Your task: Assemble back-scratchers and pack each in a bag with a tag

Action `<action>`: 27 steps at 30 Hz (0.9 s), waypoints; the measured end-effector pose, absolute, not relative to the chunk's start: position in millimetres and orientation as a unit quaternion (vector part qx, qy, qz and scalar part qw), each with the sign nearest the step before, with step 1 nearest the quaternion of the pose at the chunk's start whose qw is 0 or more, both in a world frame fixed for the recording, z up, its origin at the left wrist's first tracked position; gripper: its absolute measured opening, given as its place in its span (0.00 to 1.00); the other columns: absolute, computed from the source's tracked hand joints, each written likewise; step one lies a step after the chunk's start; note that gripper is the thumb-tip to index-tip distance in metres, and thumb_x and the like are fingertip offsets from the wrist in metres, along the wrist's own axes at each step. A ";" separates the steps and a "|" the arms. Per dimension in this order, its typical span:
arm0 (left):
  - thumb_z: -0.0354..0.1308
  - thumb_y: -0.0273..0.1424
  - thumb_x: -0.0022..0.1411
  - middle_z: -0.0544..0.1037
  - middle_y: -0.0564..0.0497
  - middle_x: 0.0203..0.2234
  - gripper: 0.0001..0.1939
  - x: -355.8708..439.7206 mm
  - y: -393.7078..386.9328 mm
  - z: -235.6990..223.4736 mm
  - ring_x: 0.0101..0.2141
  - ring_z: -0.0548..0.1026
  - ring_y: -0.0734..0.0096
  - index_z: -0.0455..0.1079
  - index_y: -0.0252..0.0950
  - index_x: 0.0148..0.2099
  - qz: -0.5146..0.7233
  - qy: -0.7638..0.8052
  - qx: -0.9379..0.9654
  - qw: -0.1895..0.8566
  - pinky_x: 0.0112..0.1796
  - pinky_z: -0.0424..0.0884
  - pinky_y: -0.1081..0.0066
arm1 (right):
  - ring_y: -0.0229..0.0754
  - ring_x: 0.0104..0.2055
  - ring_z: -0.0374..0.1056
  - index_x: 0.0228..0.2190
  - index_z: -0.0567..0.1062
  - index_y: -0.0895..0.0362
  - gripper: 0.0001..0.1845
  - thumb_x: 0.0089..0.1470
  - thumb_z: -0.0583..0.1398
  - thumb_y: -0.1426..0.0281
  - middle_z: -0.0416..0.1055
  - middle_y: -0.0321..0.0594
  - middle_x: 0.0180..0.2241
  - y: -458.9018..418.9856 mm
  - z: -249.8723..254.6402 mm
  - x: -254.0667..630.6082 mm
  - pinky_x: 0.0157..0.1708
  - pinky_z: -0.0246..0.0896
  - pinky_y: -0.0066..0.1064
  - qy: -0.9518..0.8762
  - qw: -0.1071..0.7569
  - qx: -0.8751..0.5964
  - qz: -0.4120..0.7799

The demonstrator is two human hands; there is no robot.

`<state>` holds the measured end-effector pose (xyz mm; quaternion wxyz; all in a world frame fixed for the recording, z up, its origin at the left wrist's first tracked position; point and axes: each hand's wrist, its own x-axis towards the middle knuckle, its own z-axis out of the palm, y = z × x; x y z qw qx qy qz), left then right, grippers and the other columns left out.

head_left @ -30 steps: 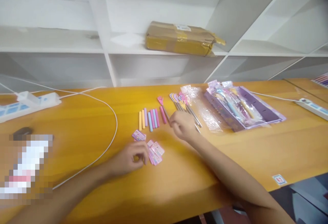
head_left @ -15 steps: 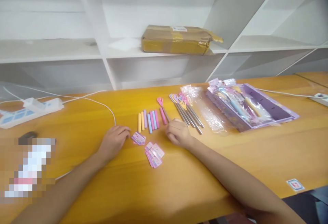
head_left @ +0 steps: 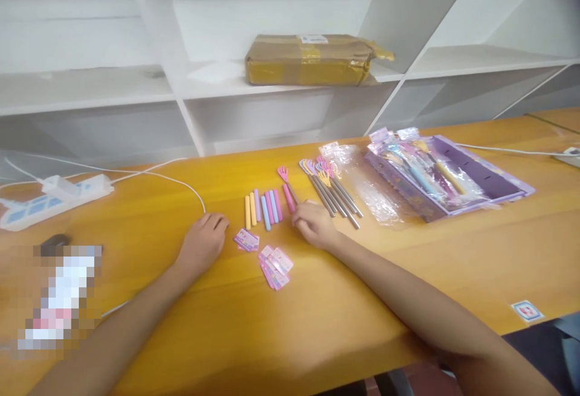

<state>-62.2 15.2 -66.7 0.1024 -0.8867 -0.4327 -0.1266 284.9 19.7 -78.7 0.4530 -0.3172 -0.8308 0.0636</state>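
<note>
My left hand point(head_left: 206, 236) rests on the table in a loose curl, fingers together, holding nothing that shows. Just right of it lies a small stack of purple cards point(head_left: 246, 239). My right hand point(head_left: 313, 224) is closed at the lower end of a pink-headed back scratcher point(head_left: 293, 192) with a metal rod. Its fingertips also meet a pink handle tube point(head_left: 288, 197) beside the rod; the grip itself is partly hidden. Between the hands stand rows of yellow, purple, blue and pink handle tubes point(head_left: 267, 209). More pink cards point(head_left: 275, 268) lie nearer me.
Several metal-rod back scratchers point(head_left: 335, 194) lie right of my right hand. Beyond them are clear plastic bags point(head_left: 378, 200) and a purple box point(head_left: 487, 194) with wrapped back scratchers. A power strip point(head_left: 58, 203) with cables is at left; a cardboard box point(head_left: 310, 64) sits on the shelf.
My left hand has curled its fingers in and drawn slightly back from the cards. My right hand has shifted slightly, and its fingertips now cover the pink tube's lower end.
</note>
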 end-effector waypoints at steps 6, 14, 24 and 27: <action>0.54 0.20 0.68 0.80 0.42 0.45 0.10 -57.2 11.1 -64.1 0.45 0.76 0.53 0.73 0.35 0.47 -0.131 -0.425 -0.888 0.122 0.48 0.73 0.57 | 0.40 0.29 0.67 0.28 0.72 0.53 0.15 0.62 0.52 0.79 0.73 0.35 0.26 22.3 -76.9 291.6 0.39 0.61 0.34 -0.797 0.471 -0.366 0.089; 0.55 0.21 0.66 0.80 0.41 0.45 0.10 -55.2 9.4 -64.4 0.45 0.76 0.53 0.73 0.36 0.47 -0.147 -0.427 -0.885 0.115 0.47 0.73 0.58 | 0.57 0.57 0.67 0.60 0.71 0.59 0.28 0.58 0.59 0.71 0.68 0.55 0.55 22.1 -78.4 280.4 0.54 0.63 0.46 -0.789 0.353 -0.503 -0.008; 0.58 0.25 0.64 0.78 0.41 0.44 0.10 -54.6 6.9 -62.5 0.44 0.75 0.53 0.72 0.35 0.47 -0.158 -0.436 -0.882 0.088 0.46 0.73 0.57 | 0.61 0.59 0.66 0.70 0.53 0.66 0.41 0.64 0.57 0.58 0.65 0.62 0.60 42.2 -69.0 260.3 0.58 0.64 0.46 -0.741 0.137 -0.656 0.046; 0.57 0.25 0.64 0.78 0.41 0.44 0.09 -55.9 6.2 -61.7 0.44 0.74 0.53 0.73 0.36 0.46 -0.160 -0.442 -0.880 0.067 0.47 0.73 0.56 | 0.58 0.54 0.73 0.64 0.63 0.65 0.32 0.68 0.54 0.57 0.68 0.63 0.60 67.8 -49.4 253.1 0.52 0.67 0.42 -0.708 0.051 -0.699 0.090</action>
